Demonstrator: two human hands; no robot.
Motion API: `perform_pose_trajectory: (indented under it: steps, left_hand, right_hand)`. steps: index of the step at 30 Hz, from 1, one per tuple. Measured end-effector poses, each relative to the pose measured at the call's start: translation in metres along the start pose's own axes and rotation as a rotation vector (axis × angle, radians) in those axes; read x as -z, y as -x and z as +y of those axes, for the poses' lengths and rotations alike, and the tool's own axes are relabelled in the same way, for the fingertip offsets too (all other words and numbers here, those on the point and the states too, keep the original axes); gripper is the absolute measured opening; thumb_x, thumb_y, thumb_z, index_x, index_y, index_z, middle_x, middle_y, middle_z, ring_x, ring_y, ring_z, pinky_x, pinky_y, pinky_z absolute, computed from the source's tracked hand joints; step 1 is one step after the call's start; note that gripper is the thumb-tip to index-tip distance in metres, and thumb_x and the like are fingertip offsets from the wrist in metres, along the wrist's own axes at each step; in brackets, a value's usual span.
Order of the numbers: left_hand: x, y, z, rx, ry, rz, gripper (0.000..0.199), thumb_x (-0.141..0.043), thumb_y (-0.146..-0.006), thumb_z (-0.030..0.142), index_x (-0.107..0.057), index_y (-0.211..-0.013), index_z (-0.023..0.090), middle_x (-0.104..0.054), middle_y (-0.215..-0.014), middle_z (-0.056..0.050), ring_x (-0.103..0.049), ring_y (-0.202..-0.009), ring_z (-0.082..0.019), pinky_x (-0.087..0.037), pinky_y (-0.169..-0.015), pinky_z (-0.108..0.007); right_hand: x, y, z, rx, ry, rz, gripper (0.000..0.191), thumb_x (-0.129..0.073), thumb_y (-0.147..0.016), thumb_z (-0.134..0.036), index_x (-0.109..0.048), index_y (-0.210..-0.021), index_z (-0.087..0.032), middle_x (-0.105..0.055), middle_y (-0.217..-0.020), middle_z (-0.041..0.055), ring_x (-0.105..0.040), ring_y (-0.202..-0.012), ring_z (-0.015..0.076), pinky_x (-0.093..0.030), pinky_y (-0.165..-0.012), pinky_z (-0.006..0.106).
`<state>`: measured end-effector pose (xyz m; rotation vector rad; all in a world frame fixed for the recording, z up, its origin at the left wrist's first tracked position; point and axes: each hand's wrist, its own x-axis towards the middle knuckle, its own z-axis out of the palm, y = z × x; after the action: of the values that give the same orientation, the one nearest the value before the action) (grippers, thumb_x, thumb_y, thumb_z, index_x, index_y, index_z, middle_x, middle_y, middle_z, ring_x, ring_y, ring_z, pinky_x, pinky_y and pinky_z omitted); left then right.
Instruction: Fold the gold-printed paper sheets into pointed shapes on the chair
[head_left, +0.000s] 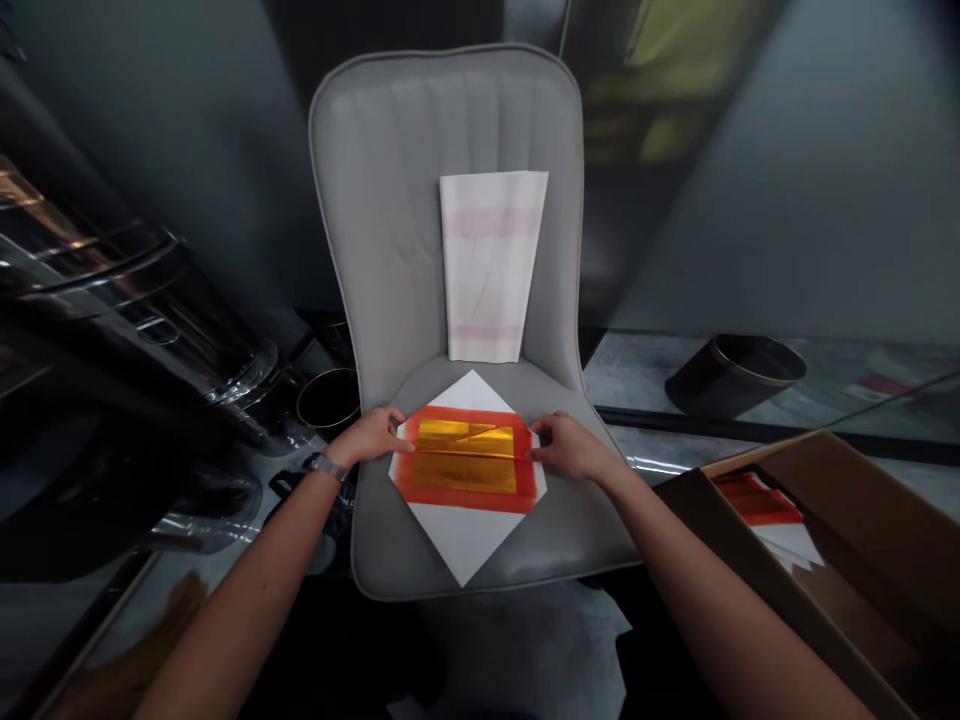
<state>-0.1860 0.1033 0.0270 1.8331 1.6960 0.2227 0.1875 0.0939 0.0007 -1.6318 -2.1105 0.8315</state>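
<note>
On the seat of a grey chair (390,200) lies a white paper (463,545) with an orange-red band and a gold rectangle across its middle. Its left and right corners are folded in, while the top and bottom points lie flat. My left hand (369,436) pinches the paper's left edge between thumb and fingers. The right edge is pinched by my right hand (574,446). A folded white paper (491,280) with faint pink bands leans upright against the backrest, just beyond the flat one.
An open cardboard box (885,500) at the right holds more red-and-white paper (772,515). Black bins with gold rims stand at the right (731,375) and left (328,398) of the chair. Shiny metal cylinders (172,300) fill the left side.
</note>
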Motion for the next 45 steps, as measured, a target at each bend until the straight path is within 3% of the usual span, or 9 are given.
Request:
perform_pose_trajectory:
  steps: [5, 9, 16, 20, 25, 29, 34, 38, 45]
  left_hand:
    - [0.009, 0.002, 0.011, -0.041, -0.028, -0.099, 0.039, -0.083, -0.056, 0.047, -0.060, -0.069, 0.019, -0.057, -0.062, 0.005, -0.052, -0.060, -0.015, -0.033, -0.054, -0.026]
    - [0.014, 0.017, 0.022, -0.072, -0.013, -0.031, 0.029, -0.078, -0.068, 0.041, -0.062, -0.078, 0.019, -0.065, -0.075, 0.002, -0.060, -0.071, -0.017, -0.042, -0.061, -0.026]
    - [0.043, 0.099, 0.075, -0.559, -0.035, 0.617, 0.021, -0.057, -0.097, 0.024, -0.073, -0.111, 0.023, -0.075, -0.110, -0.005, -0.069, -0.101, -0.018, -0.055, -0.094, -0.035]
    - [0.008, 0.138, 0.061, -0.675, -0.168, 0.617, 0.030, -0.049, -0.100, 0.014, -0.071, -0.120, 0.023, -0.071, -0.123, -0.005, -0.068, -0.111, -0.017, -0.054, -0.100, -0.033]
    - [-0.052, 0.137, 0.016, -0.631, -0.243, 0.240, 0.024, -0.052, -0.102, 0.021, -0.070, -0.117, 0.024, -0.072, -0.113, -0.005, -0.067, -0.106, -0.021, -0.055, -0.094, -0.038]
    - [-0.059, 0.129, 0.011, -0.511, -0.189, 0.117, 0.022, -0.058, -0.100, 0.030, -0.071, -0.118, 0.027, -0.068, -0.116, -0.005, -0.060, -0.111, -0.023, -0.048, -0.099, -0.041]
    - [-0.061, 0.107, 0.020, -0.323, -0.017, 0.171, 0.037, -0.047, -0.104, 0.042, -0.070, -0.084, 0.020, -0.066, -0.087, -0.003, -0.060, -0.089, -0.021, -0.047, -0.086, -0.035]
    - [-0.074, 0.089, 0.025, -0.159, -0.083, 0.269, 0.042, -0.047, -0.102, 0.041, -0.058, -0.067, 0.021, -0.061, -0.071, -0.002, -0.058, -0.078, -0.022, -0.044, -0.076, -0.034]
    - [-0.086, 0.101, 0.045, -0.275, -0.347, 0.536, 0.025, -0.049, -0.103, 0.028, -0.064, -0.119, 0.019, -0.064, -0.116, -0.012, -0.060, -0.110, -0.027, -0.049, -0.097, -0.043]
  right_hand:
    - [0.006, 0.007, -0.011, -0.084, -0.181, -0.181, 0.019, -0.076, -0.069, -0.022, -0.067, -0.084, -0.019, -0.067, -0.076, -0.0008, -0.061, -0.067, 0.0163, -0.045, -0.056, 0.024]
    - [0.016, 0.012, -0.019, -0.032, -0.291, -0.206, 0.016, -0.074, -0.070, -0.017, -0.073, -0.086, -0.018, -0.070, -0.073, -0.0012, -0.063, -0.067, 0.0169, -0.048, -0.060, 0.025]
    - [0.071, 0.071, -0.041, 0.527, -0.115, 0.626, 0.018, -0.064, -0.090, -0.019, -0.079, -0.098, -0.025, -0.075, -0.106, 0.0064, -0.071, -0.095, 0.0222, -0.058, -0.080, 0.034]
    - [0.050, 0.119, -0.019, 0.710, 0.090, 0.522, 0.035, -0.055, -0.092, -0.007, -0.074, -0.116, -0.024, -0.074, -0.119, 0.0088, -0.070, -0.106, 0.0230, -0.059, -0.091, 0.039]
    - [0.004, 0.138, 0.019, 0.563, 0.241, 0.099, 0.039, -0.053, -0.089, -0.005, -0.072, -0.118, -0.023, -0.076, -0.113, 0.0081, -0.068, -0.108, 0.0270, -0.057, -0.094, 0.047]
    - [0.001, 0.130, 0.026, 0.396, 0.110, -0.013, 0.031, -0.056, -0.092, -0.016, -0.071, -0.119, -0.022, -0.075, -0.109, 0.0098, -0.068, -0.106, 0.0267, -0.054, -0.096, 0.046]
    - [0.007, 0.107, 0.021, 0.108, -0.179, -0.055, 0.032, -0.054, -0.096, -0.036, -0.071, -0.119, -0.022, -0.076, -0.098, 0.0072, -0.070, -0.085, 0.0226, -0.055, -0.078, 0.035]
    - [0.004, 0.090, 0.016, -0.080, -0.145, -0.065, 0.033, -0.059, -0.090, -0.031, -0.070, -0.118, -0.019, -0.070, -0.077, 0.0016, -0.065, -0.069, 0.0198, -0.048, -0.064, 0.030]
    - [-0.006, 0.086, 0.005, -0.136, 0.013, 0.003, 0.038, -0.061, -0.089, -0.022, -0.065, -0.126, -0.018, -0.066, -0.072, -0.0009, -0.062, -0.065, 0.0174, -0.043, -0.063, 0.027]
